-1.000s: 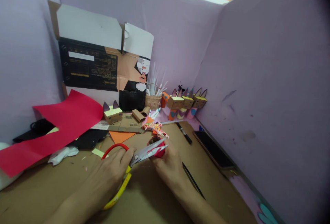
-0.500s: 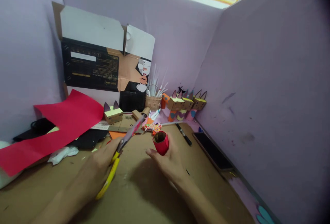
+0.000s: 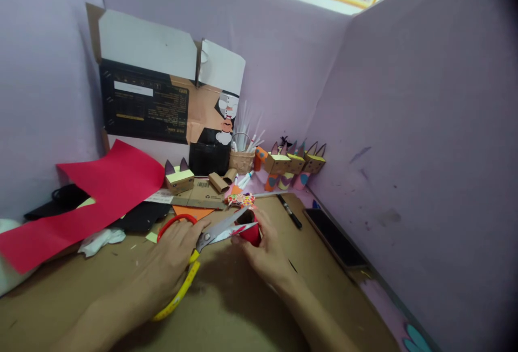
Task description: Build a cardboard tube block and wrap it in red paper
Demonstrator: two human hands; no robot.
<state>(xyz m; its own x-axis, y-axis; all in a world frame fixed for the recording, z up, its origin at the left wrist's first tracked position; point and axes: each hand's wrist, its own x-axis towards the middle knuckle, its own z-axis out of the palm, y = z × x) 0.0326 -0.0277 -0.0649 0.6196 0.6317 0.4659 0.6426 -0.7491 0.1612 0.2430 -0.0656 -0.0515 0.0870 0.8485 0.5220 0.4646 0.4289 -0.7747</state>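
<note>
My left hand [image 3: 176, 249] is closed around the scissors [image 3: 218, 231], which have one red and one yellow handle loop. Their blades stand apart and point right, level with the rim of a red paper-covered tube [image 3: 253, 233]. Pinkish-red marks show on the lower blade. That tube is held upright, slightly tilted, by my right hand [image 3: 269, 252], whose fingers wrap its far side. Whether the blades touch the rim I cannot tell. Behind the tube lies a flower-patterned object [image 3: 239, 200].
Red paper [image 3: 117, 184] spreads over black pieces at left. A cardboard cat head [image 3: 179, 177] and small brown tubes [image 3: 218, 182] lie behind. A basket of straws [image 3: 242, 160], several cat figures [image 3: 278, 163], a black marker [image 3: 289, 211] and a phone [image 3: 334, 238] stand or lie rightward.
The scissors swung shut and up away from the tube, then came back with blades apart at its rim. My right hand dipped the tube's opening into view and raised it slightly toward the blades.
</note>
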